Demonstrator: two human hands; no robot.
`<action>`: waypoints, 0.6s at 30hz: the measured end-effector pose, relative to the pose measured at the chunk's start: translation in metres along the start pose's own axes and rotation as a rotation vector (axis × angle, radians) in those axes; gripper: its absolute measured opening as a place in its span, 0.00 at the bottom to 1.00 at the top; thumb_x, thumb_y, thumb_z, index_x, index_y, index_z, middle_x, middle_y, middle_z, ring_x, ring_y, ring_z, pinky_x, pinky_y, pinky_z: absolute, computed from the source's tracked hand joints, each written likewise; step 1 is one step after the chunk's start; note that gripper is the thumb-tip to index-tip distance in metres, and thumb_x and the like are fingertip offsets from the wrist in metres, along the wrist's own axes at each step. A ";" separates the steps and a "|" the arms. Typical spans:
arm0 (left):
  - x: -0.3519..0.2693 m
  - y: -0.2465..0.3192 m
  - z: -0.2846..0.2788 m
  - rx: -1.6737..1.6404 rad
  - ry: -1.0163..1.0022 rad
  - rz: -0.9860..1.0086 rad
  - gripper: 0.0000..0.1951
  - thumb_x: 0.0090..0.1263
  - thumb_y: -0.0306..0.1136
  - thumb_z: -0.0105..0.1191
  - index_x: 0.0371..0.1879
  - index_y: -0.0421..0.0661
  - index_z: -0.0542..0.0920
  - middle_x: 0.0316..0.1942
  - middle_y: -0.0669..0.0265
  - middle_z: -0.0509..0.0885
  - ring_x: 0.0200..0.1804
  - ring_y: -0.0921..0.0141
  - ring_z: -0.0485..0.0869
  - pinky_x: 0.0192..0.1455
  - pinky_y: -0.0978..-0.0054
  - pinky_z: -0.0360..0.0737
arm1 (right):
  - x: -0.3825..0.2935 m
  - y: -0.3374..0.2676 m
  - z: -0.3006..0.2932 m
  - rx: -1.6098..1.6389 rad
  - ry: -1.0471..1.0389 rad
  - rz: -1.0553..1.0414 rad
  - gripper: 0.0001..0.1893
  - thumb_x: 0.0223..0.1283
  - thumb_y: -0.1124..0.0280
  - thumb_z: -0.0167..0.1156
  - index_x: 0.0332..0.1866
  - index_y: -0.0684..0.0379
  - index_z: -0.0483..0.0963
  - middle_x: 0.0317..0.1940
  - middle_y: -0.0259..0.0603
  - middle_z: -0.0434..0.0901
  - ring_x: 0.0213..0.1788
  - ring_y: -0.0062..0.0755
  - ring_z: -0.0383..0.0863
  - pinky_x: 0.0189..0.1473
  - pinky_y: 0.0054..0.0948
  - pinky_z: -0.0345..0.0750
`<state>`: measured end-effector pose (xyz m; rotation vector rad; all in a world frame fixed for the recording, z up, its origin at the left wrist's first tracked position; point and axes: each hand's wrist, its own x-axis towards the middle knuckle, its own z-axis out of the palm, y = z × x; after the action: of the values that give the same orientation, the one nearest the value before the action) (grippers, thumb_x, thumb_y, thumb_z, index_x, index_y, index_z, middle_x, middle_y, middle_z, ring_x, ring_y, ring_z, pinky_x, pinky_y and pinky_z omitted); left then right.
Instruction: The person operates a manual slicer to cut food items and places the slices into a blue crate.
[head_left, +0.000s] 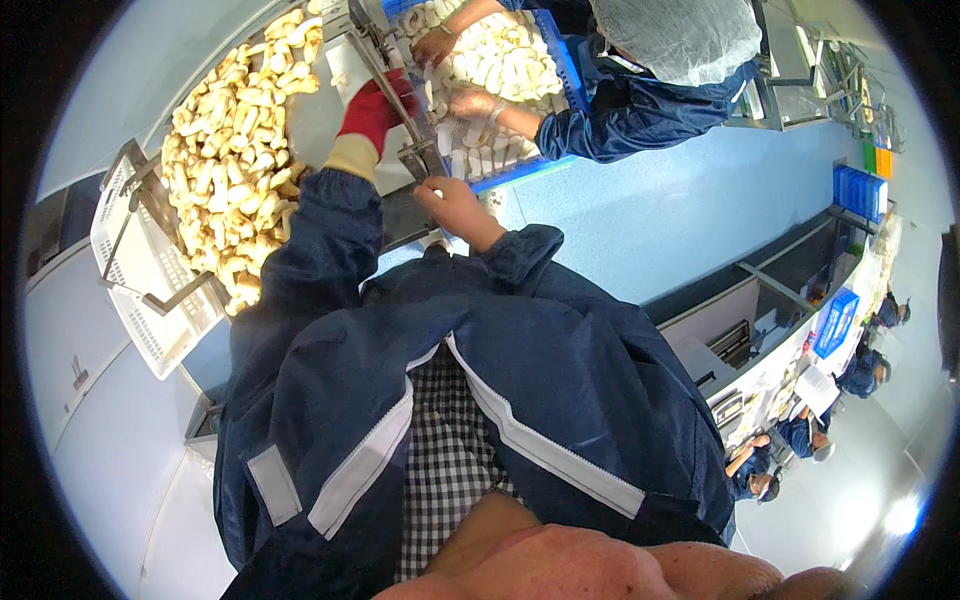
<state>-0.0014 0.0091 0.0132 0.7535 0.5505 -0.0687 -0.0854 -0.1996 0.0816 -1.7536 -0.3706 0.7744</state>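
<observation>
My left hand (376, 106), in a red glove with a cream cuff, is at the metal bar of a hand-lever cutter (421, 156); the bar crosses its fingers, so whatever they hold is hidden. My bare right hand (459, 210) is closed around the light-coloured end of the lever handle. Left of the cutter, a big heap of whole king oyster mushrooms (232, 157) covers the steel table (306, 124). A small pale piece (340, 79) lies on a white board beside the glove. Beyond the cutter, cut white mushroom pieces (510, 64) fill a blue crate (556, 56).
A co-worker in a hair net (679, 37) reaches both hands into the blue crate. A white perforated basket (150, 292) hangs at the table's left end. Metal-framed tables (776, 285) with a blue box (836, 322) stand at right, with several people beyond.
</observation>
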 end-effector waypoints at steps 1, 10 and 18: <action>-0.009 0.002 0.004 0.314 0.088 0.075 0.18 0.63 0.34 0.55 0.52 0.46 0.73 0.38 0.62 0.81 0.36 0.67 0.81 0.37 0.69 0.80 | -0.001 0.007 -0.009 -0.007 0.021 0.014 0.19 0.55 0.59 0.50 0.34 0.67 0.76 0.30 0.58 0.77 0.34 0.53 0.77 0.38 0.39 0.72; -0.199 -0.025 -0.029 1.873 0.077 0.324 0.21 0.54 0.30 0.54 0.50 0.47 0.75 0.47 0.54 0.77 0.50 0.55 0.75 0.56 0.63 0.70 | -0.001 0.007 -0.015 0.000 -0.049 -0.060 0.19 0.54 0.57 0.51 0.31 0.66 0.75 0.27 0.56 0.76 0.32 0.53 0.77 0.36 0.39 0.72; -0.206 -0.038 -0.016 2.093 -0.076 0.236 0.13 0.56 0.32 0.49 0.41 0.48 0.76 0.41 0.60 0.78 0.47 0.57 0.75 0.47 0.61 0.74 | -0.004 0.012 -0.014 0.052 -0.049 -0.028 0.20 0.55 0.55 0.51 0.32 0.66 0.74 0.26 0.56 0.75 0.32 0.52 0.76 0.35 0.39 0.71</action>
<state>-0.1952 -0.0351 0.0824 2.8175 0.1132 -0.4915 -0.0804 -0.2160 0.0734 -1.6802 -0.4036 0.8010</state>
